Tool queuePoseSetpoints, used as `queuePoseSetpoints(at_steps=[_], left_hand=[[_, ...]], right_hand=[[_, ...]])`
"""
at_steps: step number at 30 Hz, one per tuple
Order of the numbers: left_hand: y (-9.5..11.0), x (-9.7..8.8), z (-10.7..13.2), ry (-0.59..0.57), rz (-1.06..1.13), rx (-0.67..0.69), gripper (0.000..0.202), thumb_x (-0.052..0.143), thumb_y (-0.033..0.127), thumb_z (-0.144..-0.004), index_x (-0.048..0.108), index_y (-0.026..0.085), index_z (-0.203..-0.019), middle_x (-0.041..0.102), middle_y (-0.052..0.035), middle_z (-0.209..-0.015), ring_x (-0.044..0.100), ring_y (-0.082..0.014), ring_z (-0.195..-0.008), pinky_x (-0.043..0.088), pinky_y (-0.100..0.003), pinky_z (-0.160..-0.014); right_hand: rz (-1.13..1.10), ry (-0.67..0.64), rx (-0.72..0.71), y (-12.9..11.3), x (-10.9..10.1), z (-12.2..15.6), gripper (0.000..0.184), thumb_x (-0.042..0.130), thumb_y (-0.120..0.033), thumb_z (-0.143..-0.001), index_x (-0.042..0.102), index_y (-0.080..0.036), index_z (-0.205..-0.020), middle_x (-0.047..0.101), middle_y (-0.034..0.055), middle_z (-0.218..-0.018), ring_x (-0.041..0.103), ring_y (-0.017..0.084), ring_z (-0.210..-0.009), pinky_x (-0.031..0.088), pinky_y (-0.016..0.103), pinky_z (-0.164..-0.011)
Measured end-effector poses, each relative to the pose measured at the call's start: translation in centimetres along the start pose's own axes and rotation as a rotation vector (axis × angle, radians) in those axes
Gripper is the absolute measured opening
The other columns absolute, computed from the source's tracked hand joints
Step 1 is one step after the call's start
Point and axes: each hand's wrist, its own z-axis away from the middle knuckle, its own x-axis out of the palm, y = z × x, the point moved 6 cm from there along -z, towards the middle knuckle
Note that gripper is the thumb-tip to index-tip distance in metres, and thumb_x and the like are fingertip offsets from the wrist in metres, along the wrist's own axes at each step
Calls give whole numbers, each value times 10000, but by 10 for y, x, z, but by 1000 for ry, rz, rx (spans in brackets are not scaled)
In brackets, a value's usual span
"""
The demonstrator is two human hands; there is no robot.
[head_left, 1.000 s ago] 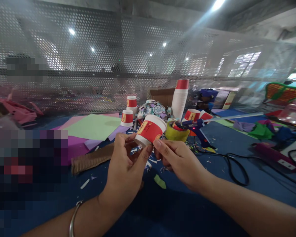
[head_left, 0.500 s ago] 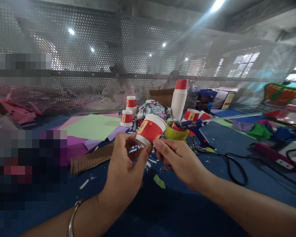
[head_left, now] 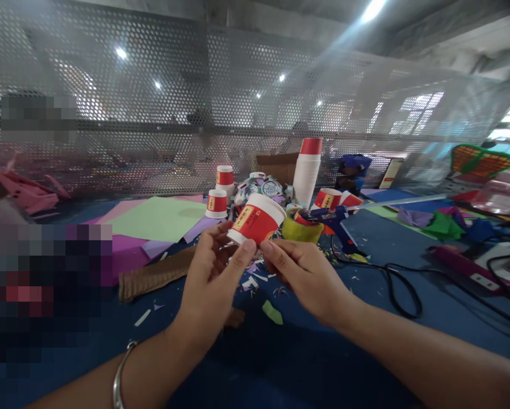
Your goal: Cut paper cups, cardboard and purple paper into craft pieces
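A red and white paper cup (head_left: 258, 220) is held up, tilted, over the middle of the table. My left hand (head_left: 214, 278) grips its base end, thumb on the near side. The thumb and fingers of my right hand (head_left: 304, 272) pinch its lower side. Behind it, a yellow-green container (head_left: 302, 230) has a blue glue gun (head_left: 338, 224) beside it, leaning against the rim. A tall stack of paper cups (head_left: 308, 173) rises farther back. At the left, two more upturned cups (head_left: 216, 203) are visible. The inside of the held cup is hidden.
Coloured paper sheets (head_left: 157, 218) and a brown cardboard strip (head_left: 159, 274) lie left. Paper scraps (head_left: 255, 281) are scattered below the cup. On the right are a black cable (head_left: 402, 304) and a purple power strip (head_left: 472, 270). A perforated metal screen (head_left: 153, 113) stands behind.
The cup has turned slightly, bringing its yellow label more to the front. My left thumb has moved up along its lower edge. The view has shifted a little.
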Motion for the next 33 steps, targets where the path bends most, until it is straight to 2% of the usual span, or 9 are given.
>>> queuePoseSetpoints(at_steps=[3, 6, 11, 15, 20, 33], left_hand=[[-7, -1, -1, 0, 37, -79, 326, 691, 388, -834, 586, 207, -1084, 660, -53, -1120, 637, -220, -1042, 532, -371, -919], [-6, -1, -2, -14, 31, -74, 299, 711, 372, -825, 598, 204, -1045, 679, -30, -1071, 646, -196, -996, 529, -342, -898], [6, -2, -2, -28, -106, 55, 281, 695, 349, -843, 589, 195, -1054, 696, -25, -969, 655, -155, -897, 522, -272, -808], [15, -2, -2, -48, -189, 155, 261, 691, 310, -841, 564, 186, -1032, 690, -45, -986, 656, -162, -895, 527, -266, -770], [18, -2, -2, -77, -203, 255, 230, 689, 265, -839, 553, 213, -1018, 677, -27, -991, 666, -154, -889, 544, -245, -737], [21, -5, -1, -109, -390, 378, 268, 666, 292, -862, 521, 227, -1078, 636, -42, -1023, 659, -186, -916, 557, -330, -812]], right_hand=[[21, 8, -21, 2, -1, -1, 490, 449, -546, -949, 432, -197, -606, 347, -53, -548, 294, 82, -477, 220, 251, -440], [4, 14, -42, 4, -1, -1, 488, 454, -557, -944, 448, -194, -618, 320, -66, -529, 268, 75, -454, 205, 248, -433], [-9, 16, -73, 3, -2, 0, 479, 463, -541, -948, 461, -191, -622, 328, -67, -530, 266, 67, -439, 205, 243, -425], [12, 14, -90, -1, -3, 1, 473, 457, -518, -958, 461, -190, -617, 341, -62, -531, 282, 69, -446, 210, 242, -421], [44, 17, -120, -6, -4, 2, 466, 447, -497, -967, 460, -189, -617, 347, -59, -535, 297, 72, -461, 229, 243, -430], [82, 35, -118, -3, -3, 2, 477, 447, -507, -963, 443, -189, -607, 359, -53, -548, 311, 75, -474, 244, 240, -441]])
